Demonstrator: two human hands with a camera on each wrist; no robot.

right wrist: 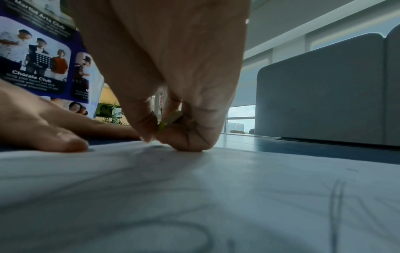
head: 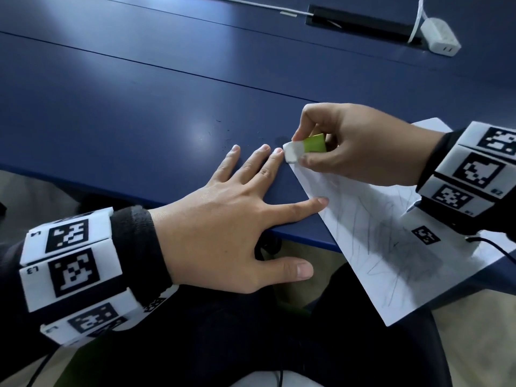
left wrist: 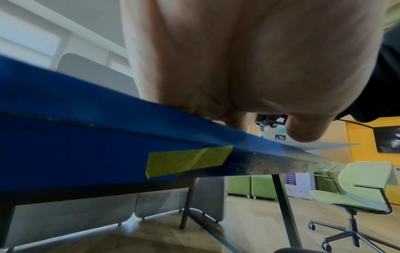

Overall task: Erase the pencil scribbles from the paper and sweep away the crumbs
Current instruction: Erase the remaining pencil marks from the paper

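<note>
A white sheet of paper (head: 391,241) covered in grey pencil scribbles lies askew on the blue table (head: 139,93), its near corner hanging past the table's front edge. My right hand (head: 349,143) pinches a white eraser (head: 293,152) with a green sleeve and holds its tip at the paper's far corner; the same paper (right wrist: 194,196) and eraser (right wrist: 171,119) show in the right wrist view. My left hand (head: 237,219) lies flat with spread fingers, the index fingertip on the paper's left edge. Dark eraser crumbs (head: 223,129) speckle the table beyond my left fingers.
A white charger (head: 439,36) with its cable lies at the far right beside a black cable slot (head: 363,23). The table's front edge (left wrist: 108,137) carries a strip of yellow tape (left wrist: 188,160). A green swivel chair (left wrist: 355,193) stands on the floor below.
</note>
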